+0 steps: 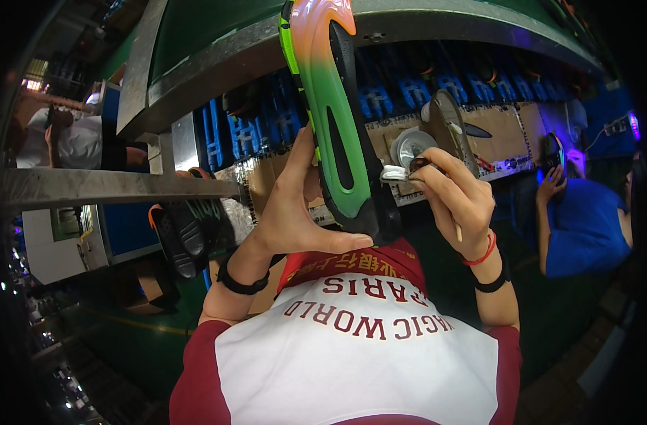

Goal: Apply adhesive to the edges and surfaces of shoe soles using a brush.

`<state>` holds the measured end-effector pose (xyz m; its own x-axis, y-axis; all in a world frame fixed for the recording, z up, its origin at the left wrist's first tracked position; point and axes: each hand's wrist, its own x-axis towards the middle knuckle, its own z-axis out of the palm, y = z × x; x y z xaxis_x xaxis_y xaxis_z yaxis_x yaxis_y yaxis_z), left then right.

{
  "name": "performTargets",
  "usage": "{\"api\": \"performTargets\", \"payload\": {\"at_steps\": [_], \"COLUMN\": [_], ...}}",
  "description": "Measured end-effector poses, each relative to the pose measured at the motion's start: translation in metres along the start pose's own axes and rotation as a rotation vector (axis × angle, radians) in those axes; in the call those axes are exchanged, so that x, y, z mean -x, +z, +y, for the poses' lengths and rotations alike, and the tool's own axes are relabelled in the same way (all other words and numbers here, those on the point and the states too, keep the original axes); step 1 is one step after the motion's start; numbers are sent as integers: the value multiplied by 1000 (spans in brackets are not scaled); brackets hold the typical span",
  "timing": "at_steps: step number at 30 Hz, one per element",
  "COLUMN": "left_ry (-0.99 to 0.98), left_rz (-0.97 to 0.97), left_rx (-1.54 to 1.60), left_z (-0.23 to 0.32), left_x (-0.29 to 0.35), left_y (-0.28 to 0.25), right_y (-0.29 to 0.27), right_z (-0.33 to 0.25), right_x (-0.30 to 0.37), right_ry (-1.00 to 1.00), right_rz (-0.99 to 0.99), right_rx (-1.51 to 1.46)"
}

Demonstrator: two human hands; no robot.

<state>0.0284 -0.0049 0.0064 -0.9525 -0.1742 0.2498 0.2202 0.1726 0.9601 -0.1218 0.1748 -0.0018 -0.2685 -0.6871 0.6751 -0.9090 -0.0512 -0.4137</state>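
A shoe sole [337, 134], orange at the far end and fading to green and black nearer me, stands lengthwise in front of my chest. My left hand [295, 205] is closed around its left side and near end, the thumb along the near end. My right hand [454, 202] pinches a small brush [394, 173] with a white head and a thin light handle that shows below the fingers. The brush head is beside the sole's right edge, near its lower end; whether they touch I cannot tell.
Past my right hand, a white bowl [412, 145] and a beige shoe part [447, 124] rest on a cardboard-covered bench [511, 145]. Blue racks [376, 99] line it. A metal rail [118, 188] crosses at left, above dark shoes [182, 237]. People in white and blue sit at either side.
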Motion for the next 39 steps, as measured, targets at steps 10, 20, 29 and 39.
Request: {"api": "performTargets", "payload": {"at_steps": [10,20,29,39], "left_ry": [5,-95,-121,-271], "left_rz": [-1,-2,36,207], "left_rx": [24,209,304,292], "left_z": [-3,-5,-21,-37], "left_x": [6,9,26,45], "left_y": [1,5,0,2], "right_y": [3,1,17,98], "right_z": [-2,-5,27,113], "right_x": [-2,-4,17,108], "right_ry": [14,66,714,1000], "right_rz": [45,40,388,275], "right_rx": [-11,-1,-575,-430]}}
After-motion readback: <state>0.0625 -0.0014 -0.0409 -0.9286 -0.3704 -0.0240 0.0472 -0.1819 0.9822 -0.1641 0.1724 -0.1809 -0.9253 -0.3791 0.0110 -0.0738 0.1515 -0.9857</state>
